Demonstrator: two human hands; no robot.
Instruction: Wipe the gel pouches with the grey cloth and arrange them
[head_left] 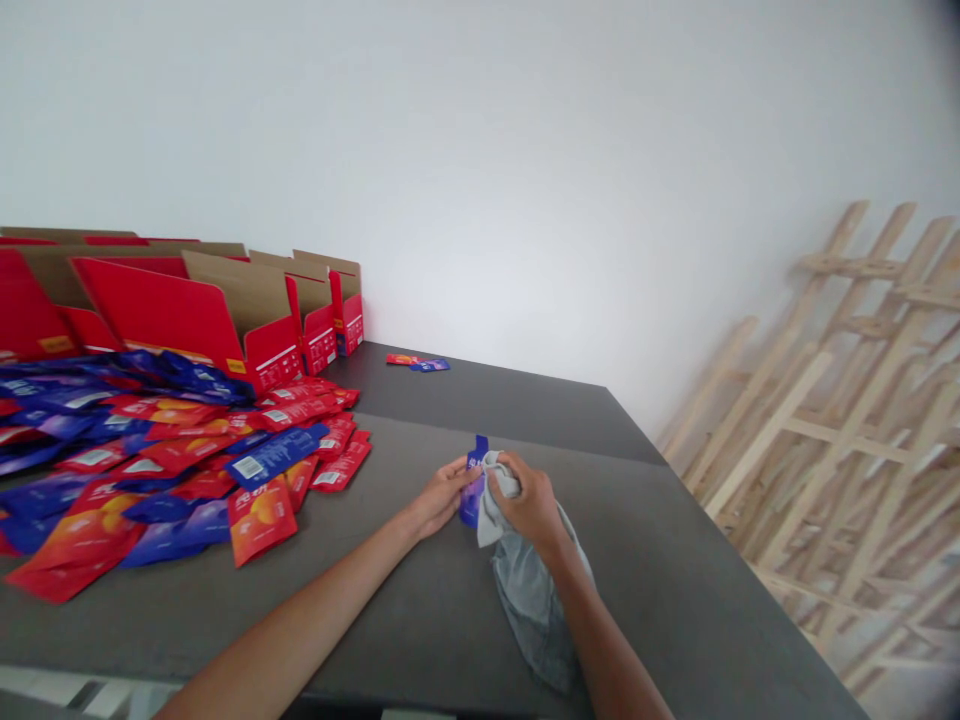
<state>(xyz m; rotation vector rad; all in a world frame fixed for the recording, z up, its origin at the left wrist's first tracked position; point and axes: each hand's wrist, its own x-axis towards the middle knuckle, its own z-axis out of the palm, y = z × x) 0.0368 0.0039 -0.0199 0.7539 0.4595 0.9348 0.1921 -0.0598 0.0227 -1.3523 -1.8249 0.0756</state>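
My left hand is closed on the left edge of a blue-purple pouch, which is held up a little over the table. In my right hand is a grey cloth, bunched at the fingers and pressed against the pouch's right side. The rest of the cloth hangs down under my right forearm towards the table's front edge. Fingers and cloth hide much of the pouch.
A heap of red pouches and blue pouches covers the left of the grey table. Behind it stand open red cardboard boxes. Two small packets lie near the wall. Wooden frames lean at the right.
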